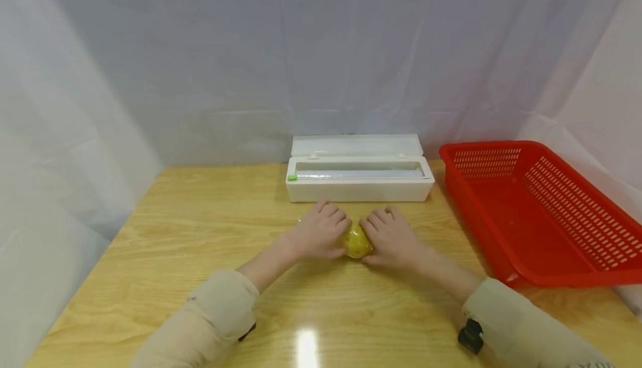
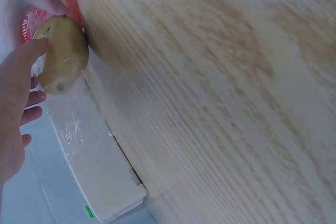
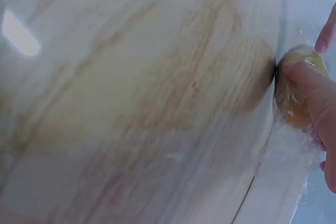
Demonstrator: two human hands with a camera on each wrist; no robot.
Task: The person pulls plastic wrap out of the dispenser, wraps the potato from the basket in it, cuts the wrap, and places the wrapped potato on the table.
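Between my two hands, a yellow-brown potato (image 1: 356, 242) sits on the table in front of the white box. Clear plastic film, shiny and wrinkled, clings around the potato (image 2: 64, 56) and sticks out past its end. My left hand (image 1: 321, 233) grips it from the left, with the thumb across its near side in the left wrist view. From the right, my right hand (image 1: 393, 240) holds the other end, its thumb pressing on the wrapped surface in the right wrist view. The fingers partly hide the far side of the potato.
Behind the hands stands a white cling film box (image 1: 359, 192), lid (image 1: 357, 145) raised, with a film roll (image 1: 358, 174) inside and a green tab (image 1: 292, 178) at its left. A red plastic basket (image 1: 481, 217) stands on the right. Pale sheeting (image 1: 251, 67) rises behind the wooden table (image 1: 200, 217).
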